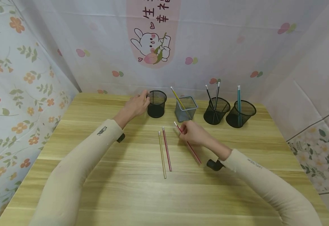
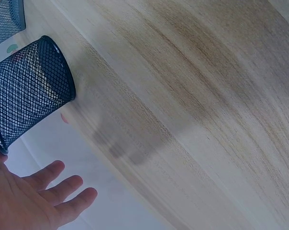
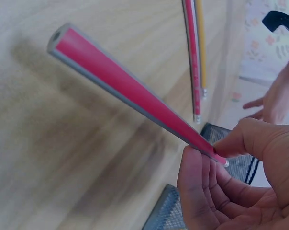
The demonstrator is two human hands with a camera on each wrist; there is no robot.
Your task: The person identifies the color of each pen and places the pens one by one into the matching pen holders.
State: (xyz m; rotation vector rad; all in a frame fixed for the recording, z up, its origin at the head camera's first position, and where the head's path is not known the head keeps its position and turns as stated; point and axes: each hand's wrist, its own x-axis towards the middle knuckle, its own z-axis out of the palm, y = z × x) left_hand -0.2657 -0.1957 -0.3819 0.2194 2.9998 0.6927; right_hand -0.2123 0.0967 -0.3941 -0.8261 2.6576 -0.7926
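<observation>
My right hand [image 1: 193, 133] pinches a red-and-grey striped pencil [image 1: 193, 151] near its white-tipped end. In the right wrist view, thumb and fingers close on this pencil [image 3: 130, 91], its other end raised off the table. At the back, my left hand [image 1: 136, 105] grips the rim of a round black mesh pen cup [image 1: 156, 108] that has nothing visible in it. Three of its fingers spread free beside the cup in the left wrist view. Between the hands, another red pencil [image 1: 167, 149] and a yellow pencil [image 1: 162, 155] lie side by side.
A square grey mesh cup [image 1: 185, 114] holds a yellow pencil. Farther right, one round black cup [image 1: 211, 117] contains black pencils, and another [image 1: 233, 121] contains teal ones. Behind the wooden table [image 1: 124, 194] hangs a printed cloth [image 1: 102, 40].
</observation>
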